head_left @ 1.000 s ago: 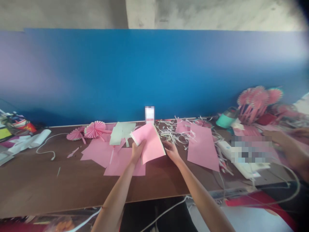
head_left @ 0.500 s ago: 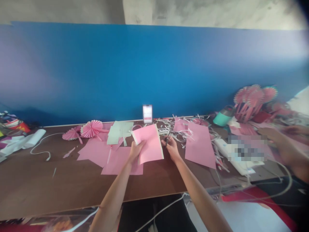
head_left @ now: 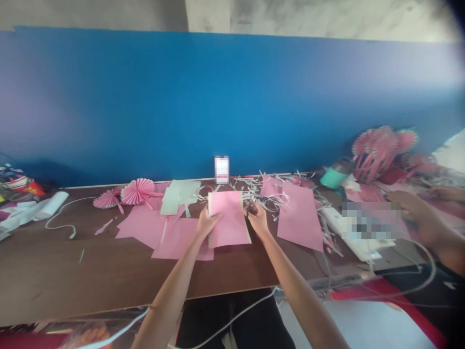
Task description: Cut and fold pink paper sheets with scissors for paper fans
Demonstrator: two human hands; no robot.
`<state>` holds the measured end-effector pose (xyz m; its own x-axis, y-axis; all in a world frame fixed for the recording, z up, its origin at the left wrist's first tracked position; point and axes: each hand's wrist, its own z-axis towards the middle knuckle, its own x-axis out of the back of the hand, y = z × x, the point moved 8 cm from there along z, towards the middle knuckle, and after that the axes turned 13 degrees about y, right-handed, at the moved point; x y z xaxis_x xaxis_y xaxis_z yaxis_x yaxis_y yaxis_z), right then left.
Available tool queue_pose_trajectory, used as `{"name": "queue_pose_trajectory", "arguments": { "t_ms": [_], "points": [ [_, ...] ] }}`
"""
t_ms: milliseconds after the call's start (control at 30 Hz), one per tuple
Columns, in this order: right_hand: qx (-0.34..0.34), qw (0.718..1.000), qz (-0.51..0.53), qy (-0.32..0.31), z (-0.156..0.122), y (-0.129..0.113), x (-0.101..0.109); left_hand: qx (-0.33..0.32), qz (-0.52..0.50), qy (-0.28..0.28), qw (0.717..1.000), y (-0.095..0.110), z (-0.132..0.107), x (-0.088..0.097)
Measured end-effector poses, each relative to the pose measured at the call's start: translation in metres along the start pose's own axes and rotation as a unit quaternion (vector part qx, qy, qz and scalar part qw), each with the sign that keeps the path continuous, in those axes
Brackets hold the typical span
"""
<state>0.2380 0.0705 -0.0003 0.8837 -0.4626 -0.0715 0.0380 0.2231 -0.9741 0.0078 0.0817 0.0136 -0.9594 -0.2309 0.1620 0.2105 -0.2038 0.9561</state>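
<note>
In the head view my left hand point(head_left: 207, 223) is closed on the left edge of a pink sheet of paper point(head_left: 228, 218), thumb on its front. The sheet is held up above the table, with pale strips along both side edges. My right hand point(head_left: 257, 216) is closed on small dark scissors point(head_left: 248, 209), right beside the sheet's right edge. Fingers hide most of the scissors. Behind and left of my left hand, more pink sheets point(head_left: 174, 245) lie flat under pale green paper point(head_left: 176, 196). Another pink sheet point(head_left: 301, 215) lies right of my right hand.
White paper strips point(head_left: 271, 201) are heaped behind my right hand. A phone point(head_left: 222, 169) stands against the blue partition point(head_left: 218, 97). Pink paper fans point(head_left: 138, 191) lie left; a teal cup point(head_left: 333, 177) and power strip point(head_left: 350, 237) are right. A co-worker's arm point(head_left: 428, 223) reaches in at right.
The pink sheet has turned upright from a leftward tilt, and its upper right edge is now close to the scissors. My hands stay in nearly the same place.
</note>
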Motion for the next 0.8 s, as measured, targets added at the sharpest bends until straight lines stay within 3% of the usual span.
{"name": "queue_pose_trajectory", "arguments": {
  "t_ms": [200,300,367,433,500,567,700,800],
  "points": [
    [0.078,0.972,-0.203,0.087,0.011,-0.015,0.017,-0.108,0.135,0.045,0.984,0.013,-0.004,0.011],
    [0.077,0.944,-0.305,0.100,0.013,-0.022,0.016,-0.206,0.238,0.085,0.945,0.032,-0.007,0.017],
    [0.058,0.933,-0.336,0.115,0.012,-0.026,0.012,-0.290,0.266,0.094,0.914,0.052,-0.016,0.010],
    [0.033,0.932,-0.340,0.121,0.012,-0.028,0.004,-0.371,0.250,0.050,0.893,0.074,-0.036,-0.011],
    [0.035,0.942,-0.314,0.113,0.013,-0.031,-0.010,-0.424,0.207,-0.055,0.880,0.093,-0.066,-0.044],
    [0.034,0.951,-0.285,0.118,0.015,-0.031,-0.021,-0.427,0.174,-0.129,0.878,0.106,-0.101,-0.071],
    [0.005,0.952,-0.261,0.157,0.021,-0.023,-0.027,-0.311,0.127,-0.063,0.940,0.116,-0.157,-0.083],
    [-0.021,0.953,-0.255,0.165,0.025,-0.016,-0.025,-0.303,0.125,-0.096,0.940,0.117,-0.193,-0.087]
  ]
}}
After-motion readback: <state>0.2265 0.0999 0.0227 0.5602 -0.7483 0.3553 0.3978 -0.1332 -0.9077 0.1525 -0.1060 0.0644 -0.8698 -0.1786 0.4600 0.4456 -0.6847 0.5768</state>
